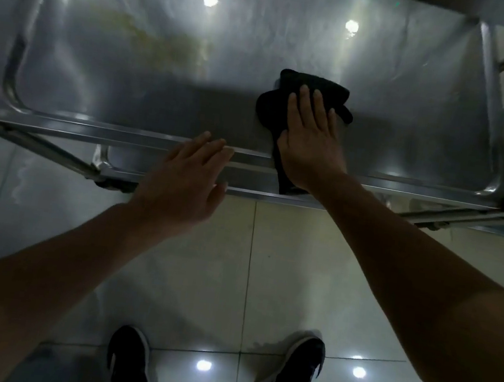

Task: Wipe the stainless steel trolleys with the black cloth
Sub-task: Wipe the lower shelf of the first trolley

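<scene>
Dim, soft frame; ceiling-light glare spots the steel trolley [295, 37] and glossy floor [233, 283].

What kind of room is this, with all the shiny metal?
Probably a commercial kitchen or canteen back room. A stainless steel trolley with a rimmed top is being wiped with a black cloth, and the tiled floor is glossy under ceiling lights.

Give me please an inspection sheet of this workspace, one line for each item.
Surface: stainless steel trolley top, shiny, with a yellowish smear.
Job's things: black cloth, bunched, near the front rim.
Clutter: nothing seen.
Grippers: right hand presses flat on the cloth; left hand open, fingertips at the front rim.
Cables: nothing seen.
Surroundings: glossy floor tiles, two dark shoes, lamp reflections.
</scene>
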The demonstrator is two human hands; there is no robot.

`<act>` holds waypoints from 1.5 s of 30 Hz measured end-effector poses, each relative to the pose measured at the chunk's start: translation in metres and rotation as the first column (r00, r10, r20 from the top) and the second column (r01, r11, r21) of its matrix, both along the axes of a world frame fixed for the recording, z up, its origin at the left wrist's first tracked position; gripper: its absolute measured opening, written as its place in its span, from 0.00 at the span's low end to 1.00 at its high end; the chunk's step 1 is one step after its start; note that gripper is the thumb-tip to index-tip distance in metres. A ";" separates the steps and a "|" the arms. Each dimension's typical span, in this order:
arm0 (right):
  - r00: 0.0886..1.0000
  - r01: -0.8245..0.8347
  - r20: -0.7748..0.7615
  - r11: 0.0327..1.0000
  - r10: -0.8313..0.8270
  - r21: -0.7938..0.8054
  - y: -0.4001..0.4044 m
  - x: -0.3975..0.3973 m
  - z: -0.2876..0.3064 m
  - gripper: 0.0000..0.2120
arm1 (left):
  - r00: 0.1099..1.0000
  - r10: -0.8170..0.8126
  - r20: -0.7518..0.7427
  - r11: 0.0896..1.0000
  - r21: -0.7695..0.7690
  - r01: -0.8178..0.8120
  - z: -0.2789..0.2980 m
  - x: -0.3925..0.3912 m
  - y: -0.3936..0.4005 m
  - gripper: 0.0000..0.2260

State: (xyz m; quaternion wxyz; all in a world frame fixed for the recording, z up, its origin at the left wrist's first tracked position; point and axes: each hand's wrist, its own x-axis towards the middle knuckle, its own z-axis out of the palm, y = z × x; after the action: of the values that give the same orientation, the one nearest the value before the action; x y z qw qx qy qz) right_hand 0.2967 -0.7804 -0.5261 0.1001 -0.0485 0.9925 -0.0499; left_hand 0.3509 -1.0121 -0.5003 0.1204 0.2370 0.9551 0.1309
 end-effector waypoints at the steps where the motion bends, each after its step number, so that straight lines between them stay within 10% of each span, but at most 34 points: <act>1: 1.000 -0.014 -0.002 1.000 0.014 0.001 -0.013 -0.002 0.000 0.31 | 1.000 0.011 0.003 1.000 -0.004 -0.011 0.000 0.000 -0.010 0.24; 29: 0.898 -0.432 -0.069 0.901 0.434 0.045 -0.303 -0.058 -0.002 0.30 | 0.958 0.276 -0.082 0.957 -0.070 -0.282 0.004 0.002 -0.224 0.26; 45: 0.915 -0.385 -0.151 0.922 0.375 -0.041 -0.334 -0.109 -0.013 0.29 | 0.960 0.273 -0.065 0.961 -0.033 -0.276 0.000 -0.011 -0.231 0.28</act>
State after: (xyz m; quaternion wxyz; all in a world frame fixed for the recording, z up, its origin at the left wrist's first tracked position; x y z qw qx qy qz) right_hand 0.1877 -1.1142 -0.5391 0.0360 -0.2471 0.9664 -0.0608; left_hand 0.3397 -1.2434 -0.5002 0.0774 0.1034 0.9844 0.1195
